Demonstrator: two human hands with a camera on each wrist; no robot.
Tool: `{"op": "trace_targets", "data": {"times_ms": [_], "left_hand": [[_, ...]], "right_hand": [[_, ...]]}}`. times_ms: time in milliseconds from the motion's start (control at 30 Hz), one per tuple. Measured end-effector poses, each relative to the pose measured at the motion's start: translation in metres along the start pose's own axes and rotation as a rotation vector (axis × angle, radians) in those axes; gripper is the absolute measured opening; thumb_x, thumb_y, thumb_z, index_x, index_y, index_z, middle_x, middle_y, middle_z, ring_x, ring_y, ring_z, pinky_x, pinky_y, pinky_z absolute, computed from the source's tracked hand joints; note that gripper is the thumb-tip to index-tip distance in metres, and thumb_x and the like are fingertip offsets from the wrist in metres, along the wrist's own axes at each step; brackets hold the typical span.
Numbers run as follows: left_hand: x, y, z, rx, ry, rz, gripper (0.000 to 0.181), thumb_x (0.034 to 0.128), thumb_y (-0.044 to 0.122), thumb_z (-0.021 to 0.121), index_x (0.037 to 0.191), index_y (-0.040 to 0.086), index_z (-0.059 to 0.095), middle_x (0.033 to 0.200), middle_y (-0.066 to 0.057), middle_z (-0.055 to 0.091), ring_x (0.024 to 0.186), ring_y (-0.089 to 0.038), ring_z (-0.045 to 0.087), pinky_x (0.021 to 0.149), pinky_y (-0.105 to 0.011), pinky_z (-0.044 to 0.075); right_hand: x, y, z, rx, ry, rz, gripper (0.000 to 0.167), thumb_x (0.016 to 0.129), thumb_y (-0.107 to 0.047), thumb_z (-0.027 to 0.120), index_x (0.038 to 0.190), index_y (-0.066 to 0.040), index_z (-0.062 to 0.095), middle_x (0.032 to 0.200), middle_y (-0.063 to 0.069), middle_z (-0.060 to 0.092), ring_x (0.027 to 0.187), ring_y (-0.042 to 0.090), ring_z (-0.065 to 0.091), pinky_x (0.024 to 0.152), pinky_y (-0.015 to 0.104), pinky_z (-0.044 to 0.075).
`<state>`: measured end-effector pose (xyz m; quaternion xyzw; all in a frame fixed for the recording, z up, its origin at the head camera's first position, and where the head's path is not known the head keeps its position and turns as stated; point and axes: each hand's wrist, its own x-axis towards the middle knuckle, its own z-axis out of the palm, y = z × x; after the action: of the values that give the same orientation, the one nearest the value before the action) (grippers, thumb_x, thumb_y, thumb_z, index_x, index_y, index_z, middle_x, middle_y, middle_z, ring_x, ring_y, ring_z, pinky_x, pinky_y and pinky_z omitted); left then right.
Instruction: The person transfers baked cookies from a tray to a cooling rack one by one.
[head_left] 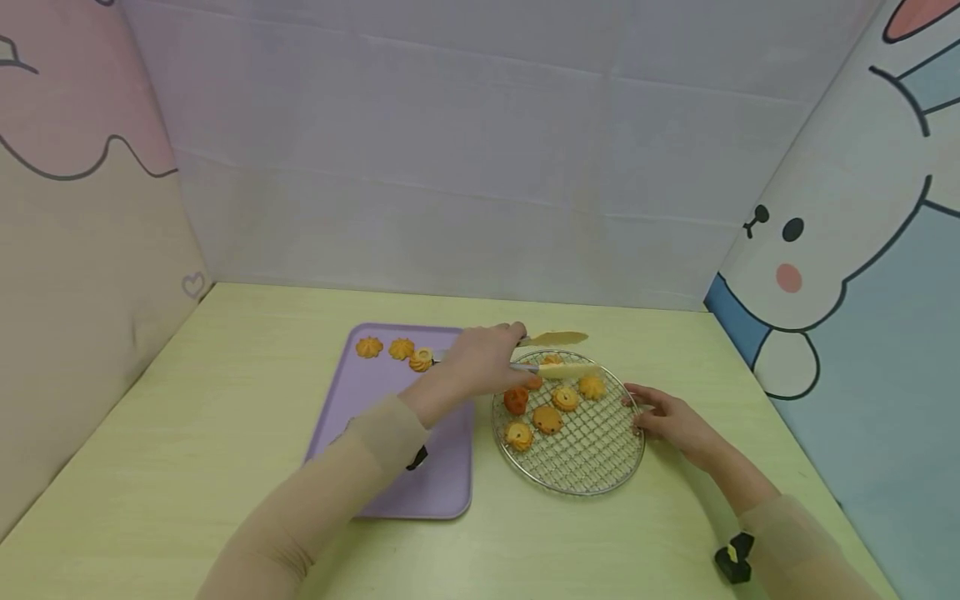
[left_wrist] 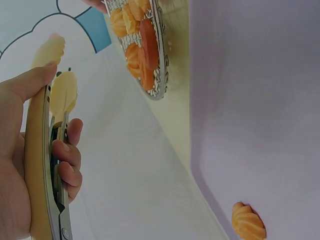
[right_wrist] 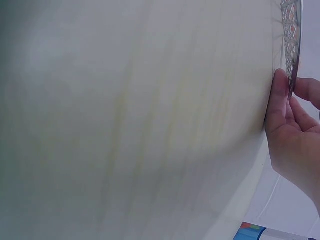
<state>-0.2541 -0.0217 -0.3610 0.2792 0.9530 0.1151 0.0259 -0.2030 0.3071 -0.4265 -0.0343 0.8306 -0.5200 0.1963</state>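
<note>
My left hand (head_left: 483, 358) grips a pair of tongs (left_wrist: 40, 165) with pale yellow tips, thumb along one arm and fingers curled round the other. The tips stand apart over the far side of a round wire rack (head_left: 592, 462), with nothing visible between them. Several small golden cookies (head_left: 566, 397) lie on the rack, mostly towards its left and far side. My right hand (head_left: 678, 427) pinches the rack's right rim between thumb and fingers, low by the table. Three cookies, one a swirled cookie (head_left: 369, 347), lie along the far edge of a purple tray (head_left: 442, 492).
The tray lies left of the rack on a pale yellow-green table (head_left: 225, 433). A white back wall (head_left: 465, 183) rises behind the table. Side panels with cartoon drawings stand left and right, the right one showing a rabbit (head_left: 817, 233).
</note>
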Motion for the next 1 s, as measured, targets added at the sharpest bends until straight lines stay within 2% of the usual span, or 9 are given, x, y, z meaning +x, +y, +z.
{"op": "trace_targets", "data": {"times_ms": [267, 400, 567, 833, 1000], "left_hand": [[-0.016, -0.013, -0.014, -0.001, 0.066, 0.005, 0.068, 0.0812, 0.061, 0.061, 0.129, 0.014, 0.049, 0.114, 0.002, 0.063, 0.081, -0.012, 0.063, 0.062, -0.026, 0.047], [-0.025, -0.018, -0.02, -0.008, 0.082, 0.002, 0.066, 0.0811, 0.06, 0.061, 0.127, 0.014, 0.051, 0.101, 0.004, 0.064, 0.074, -0.009, 0.059, 0.058, -0.026, 0.045], [-0.034, -0.024, -0.026, -0.031, 0.092, -0.01, 0.067, 0.0793, 0.062, 0.062, 0.125, 0.015, 0.052, 0.083, 0.009, 0.057, 0.067, -0.006, 0.054, 0.053, -0.025, 0.042], [-0.051, -0.036, -0.031, -0.085, 0.12, -0.049, 0.062, 0.0786, 0.061, 0.064, 0.121, 0.017, 0.053, 0.091, 0.007, 0.06, 0.073, -0.007, 0.055, 0.057, -0.025, 0.043], [-0.062, -0.045, -0.036, -0.118, 0.151, -0.057, 0.061, 0.0792, 0.059, 0.064, 0.119, 0.015, 0.053, 0.09, 0.007, 0.06, 0.072, -0.009, 0.056, 0.059, -0.027, 0.045]], "right_hand": [[-0.001, 0.0, 0.0, -0.008, 0.003, -0.002, 0.062, 0.094, -0.009, 0.054, 0.148, 0.0, 0.024, 0.146, 0.029, 0.029, 0.093, 0.006, 0.056, 0.078, 0.022, 0.049], [-0.001, -0.001, 0.0, -0.013, 0.005, -0.002, 0.062, 0.094, -0.009, 0.054, 0.148, 0.0, 0.024, 0.146, 0.029, 0.029, 0.093, 0.005, 0.056, 0.078, 0.021, 0.048], [-0.002, 0.0, 0.0, -0.012, 0.008, -0.002, 0.062, 0.094, -0.008, 0.054, 0.148, 0.0, 0.024, 0.146, 0.029, 0.028, 0.093, 0.006, 0.056, 0.078, 0.021, 0.048], [-0.002, 0.0, 0.0, -0.01, 0.012, 0.004, 0.062, 0.093, -0.008, 0.054, 0.147, 0.001, 0.025, 0.145, 0.03, 0.03, 0.092, 0.005, 0.056, 0.078, 0.022, 0.049], [-0.002, -0.001, 0.0, -0.014, 0.012, 0.004, 0.062, 0.094, -0.008, 0.054, 0.148, 0.0, 0.024, 0.146, 0.029, 0.029, 0.093, 0.005, 0.056, 0.078, 0.022, 0.049]]}}
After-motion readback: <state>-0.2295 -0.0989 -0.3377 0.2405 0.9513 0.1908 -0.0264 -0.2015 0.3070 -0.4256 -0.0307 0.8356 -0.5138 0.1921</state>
